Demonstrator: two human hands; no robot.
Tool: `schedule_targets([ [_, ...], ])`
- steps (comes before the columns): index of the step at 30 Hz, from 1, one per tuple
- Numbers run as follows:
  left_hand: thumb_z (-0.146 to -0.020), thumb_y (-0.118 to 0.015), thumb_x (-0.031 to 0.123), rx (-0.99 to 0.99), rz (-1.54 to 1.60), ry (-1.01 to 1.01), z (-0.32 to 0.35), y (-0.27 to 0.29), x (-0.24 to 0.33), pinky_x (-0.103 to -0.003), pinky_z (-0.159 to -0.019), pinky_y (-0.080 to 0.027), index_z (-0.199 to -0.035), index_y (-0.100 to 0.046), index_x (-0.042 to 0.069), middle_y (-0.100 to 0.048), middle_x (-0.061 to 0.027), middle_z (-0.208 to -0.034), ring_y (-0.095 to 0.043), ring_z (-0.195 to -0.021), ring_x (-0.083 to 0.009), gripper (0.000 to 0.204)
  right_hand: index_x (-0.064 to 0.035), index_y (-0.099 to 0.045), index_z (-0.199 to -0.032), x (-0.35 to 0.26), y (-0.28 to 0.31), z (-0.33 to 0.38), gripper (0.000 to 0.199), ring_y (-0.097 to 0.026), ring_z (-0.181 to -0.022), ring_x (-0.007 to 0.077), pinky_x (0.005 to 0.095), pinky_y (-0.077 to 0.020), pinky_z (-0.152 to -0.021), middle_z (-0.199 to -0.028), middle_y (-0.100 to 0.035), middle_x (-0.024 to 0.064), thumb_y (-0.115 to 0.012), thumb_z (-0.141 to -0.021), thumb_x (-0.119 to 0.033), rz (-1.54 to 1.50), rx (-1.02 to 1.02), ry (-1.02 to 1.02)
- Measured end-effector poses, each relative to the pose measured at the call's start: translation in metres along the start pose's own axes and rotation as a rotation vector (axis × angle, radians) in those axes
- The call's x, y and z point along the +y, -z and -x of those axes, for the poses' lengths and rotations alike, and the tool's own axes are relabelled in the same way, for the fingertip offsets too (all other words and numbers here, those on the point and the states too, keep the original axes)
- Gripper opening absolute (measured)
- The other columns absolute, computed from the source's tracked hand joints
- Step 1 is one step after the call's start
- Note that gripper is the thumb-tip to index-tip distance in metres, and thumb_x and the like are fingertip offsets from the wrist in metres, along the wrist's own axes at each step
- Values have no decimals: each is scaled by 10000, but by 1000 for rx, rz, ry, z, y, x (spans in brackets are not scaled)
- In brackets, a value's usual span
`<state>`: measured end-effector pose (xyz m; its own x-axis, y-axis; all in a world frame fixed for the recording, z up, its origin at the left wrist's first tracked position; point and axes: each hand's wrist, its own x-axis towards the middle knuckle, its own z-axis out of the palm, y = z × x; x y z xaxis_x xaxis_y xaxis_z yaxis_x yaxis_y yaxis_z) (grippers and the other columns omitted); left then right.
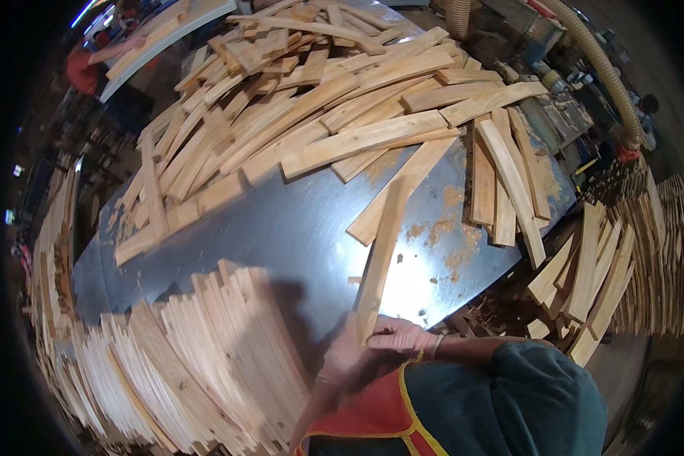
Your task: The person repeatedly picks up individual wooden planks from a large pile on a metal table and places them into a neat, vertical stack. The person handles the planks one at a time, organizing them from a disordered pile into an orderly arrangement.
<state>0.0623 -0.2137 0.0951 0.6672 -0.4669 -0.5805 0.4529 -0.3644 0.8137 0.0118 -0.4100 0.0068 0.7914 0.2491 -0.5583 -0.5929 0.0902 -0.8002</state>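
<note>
Evidently, two hands meet at one wooden board's (381,262) near end: the right hand (409,337), forearm angled from the right, closes its fingers on it; the left hand (344,356) sits alongside, its grip unclear. The board slants away over one metal surface (281,235), toward overlapping boards (334,91) too numerous to count.

The metal table (281,220) is blue-grey with irregular tan patches of sawdust (454,258). The board (381,258) I hold over the table is honey-tan. The board pile (365,144) on the table ranges from cream to brown. The board row (239,342) at the table's near left is paler, marked with brown knots. My sleeve (547,395), at the table's near side, is dark green.
</note>
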Motion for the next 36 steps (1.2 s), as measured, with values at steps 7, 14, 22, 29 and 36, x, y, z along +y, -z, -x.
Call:
schedule_targets([
  [7,-855,-767,298,5,394,-108,64,-20,-132,-408,-1092,-489,-1605,-402,61,-638,-149,-1363,-622,-1224,-309,867,-2,-521,-1500,-26,-19,-26,667,-585,-803,114,270,-540,-733,-971,-649,24,-722,-1024,-423,-15,11,-105],
  [14,-835,-751,290,783,-902,-257,100,-18,-125,-539,-1106,-448,-1498,-536,56,-596,-192,-1400,-555,-1320,-440,735,10,-554,-1390,-1,-120,-83,645,-698,-1060,441,458,-542,-1013,-1184,-712,296,-668,-985,-479,862,-215,-133],
  [22,-766,-824,361,1011,-1007,-109,65,24,-166,-604,-1209,-363,-1514,-507,45,-519,-168,-1523,-466,-1423,-445,872,4,-668,-1173,-49,-45,-208,352,-682,-1087,426,442,-560,-1001,-1270,-703,243,-629,-1036,-318,1045,-347,620],
  [29,-799,-697,228,1079,-1129,-168,55,27,-161,-607,-1128,-430,-1312,-612,20,-602,-194,-1358,-548,-1292,-453,560,-104,-355,-1649,-297,141,-264,979,-431,-1525,367,450,-384,-1242,-1635,-467,190,-772,-804,-369,1898,345,193],
  [36,-770,-694,211,1020,-1063,-108,62,30,-158,-616,-1127,-410,-1303,-608,23,-596,-180,-1347,-539,-1276,-448,571,-168,-530,-1491,-268,201,-261,733,-563,-1391,379,451,-438,-1141,-1429,-600,221,-753,-834,-403,1963,146,165],
])
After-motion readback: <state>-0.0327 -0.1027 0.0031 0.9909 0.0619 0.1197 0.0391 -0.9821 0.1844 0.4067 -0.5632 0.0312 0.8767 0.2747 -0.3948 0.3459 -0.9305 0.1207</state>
